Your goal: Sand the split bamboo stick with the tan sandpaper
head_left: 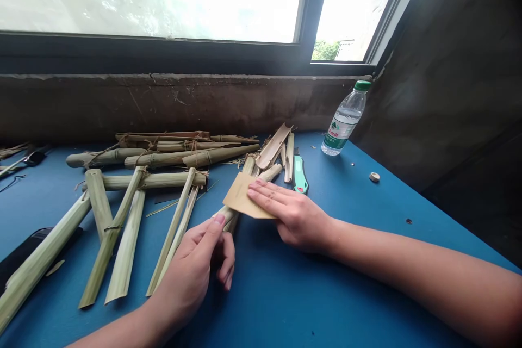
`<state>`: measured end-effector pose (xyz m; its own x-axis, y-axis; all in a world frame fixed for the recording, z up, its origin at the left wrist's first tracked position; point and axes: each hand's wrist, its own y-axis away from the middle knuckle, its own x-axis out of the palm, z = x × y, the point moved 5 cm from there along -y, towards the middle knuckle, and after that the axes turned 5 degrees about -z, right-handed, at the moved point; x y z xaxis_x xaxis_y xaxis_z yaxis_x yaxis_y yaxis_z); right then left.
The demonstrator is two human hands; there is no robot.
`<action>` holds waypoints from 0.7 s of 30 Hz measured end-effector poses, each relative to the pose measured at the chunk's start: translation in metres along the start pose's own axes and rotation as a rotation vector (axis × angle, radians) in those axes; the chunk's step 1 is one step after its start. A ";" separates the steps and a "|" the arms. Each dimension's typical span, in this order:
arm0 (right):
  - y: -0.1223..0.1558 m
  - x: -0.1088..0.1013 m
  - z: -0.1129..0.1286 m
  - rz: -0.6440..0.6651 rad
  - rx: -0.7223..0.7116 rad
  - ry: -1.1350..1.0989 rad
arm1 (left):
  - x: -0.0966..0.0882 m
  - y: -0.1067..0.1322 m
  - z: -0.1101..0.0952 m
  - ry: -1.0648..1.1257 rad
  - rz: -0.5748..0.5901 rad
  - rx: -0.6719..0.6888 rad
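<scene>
Our left hand [199,253] pinches the near end of a stick [271,173], likely steadying it. Our right hand [299,217] lays fingers flat on the sheet [240,196] over it, perhaps spreading pressure; its thumb's grip we cannot tell. From there, the knife [300,174] lies at two o'clock.

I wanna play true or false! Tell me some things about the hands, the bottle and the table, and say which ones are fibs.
1. The right hand has its fingers on a tan sheet. True.
2. The left hand holds the bottle. False: it holds a bamboo stick, and the bottle stands apart from both hands.
3. The table is blue. True.
4. The bottle's cap is red. False: the cap is green.
</scene>
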<state>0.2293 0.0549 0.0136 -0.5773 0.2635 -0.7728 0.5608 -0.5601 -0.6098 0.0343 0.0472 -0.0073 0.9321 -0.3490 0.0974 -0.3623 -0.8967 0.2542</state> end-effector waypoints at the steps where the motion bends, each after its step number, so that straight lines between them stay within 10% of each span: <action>1: 0.000 0.000 0.001 0.000 -0.011 -0.015 | 0.000 0.001 0.000 -0.011 -0.002 0.006; 21: 0.001 -0.005 0.003 -0.071 0.039 -0.004 | 0.004 0.008 -0.003 -0.235 -0.036 0.102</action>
<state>0.2305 0.0505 0.0176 -0.6175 0.3006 -0.7269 0.4946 -0.5702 -0.6560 0.0347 0.0393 -0.0017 0.9228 -0.3591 -0.1396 -0.3380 -0.9284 0.1540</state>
